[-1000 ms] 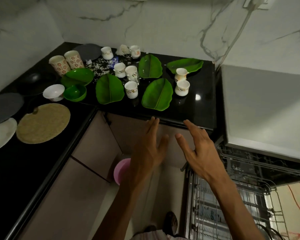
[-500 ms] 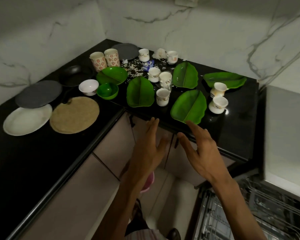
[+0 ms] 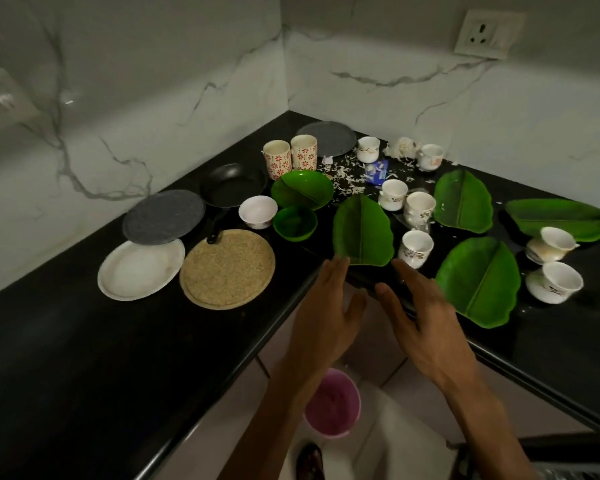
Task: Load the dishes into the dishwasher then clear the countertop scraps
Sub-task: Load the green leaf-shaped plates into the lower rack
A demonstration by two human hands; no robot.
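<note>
Dishes cover the black L-shaped countertop (image 3: 84, 358). Several green leaf-shaped plates lie there; the nearest one (image 3: 362, 230) sits just beyond my fingertips, another (image 3: 478, 280) to its right. White teacups (image 3: 415, 248) stand between them. My left hand (image 3: 324, 313) and right hand (image 3: 426, 320) hover side by side over the counter's front edge, fingers straight, holding nothing. The left fingertips nearly reach the near leaf plate's rim. White scraps (image 3: 347, 174) are scattered at the back.
At left lie a white plate (image 3: 141, 268), a grey plate (image 3: 163, 216), a round woven mat (image 3: 227, 268), a black pan (image 3: 232, 183), green bowls (image 3: 302, 190) and two floral mugs (image 3: 290, 157). A pink bucket (image 3: 333, 403) stands on the floor below.
The view swung left, so the dishwasher rack has left the frame. Both hands moved forward and up toward the near leaf plate, still empty.
</note>
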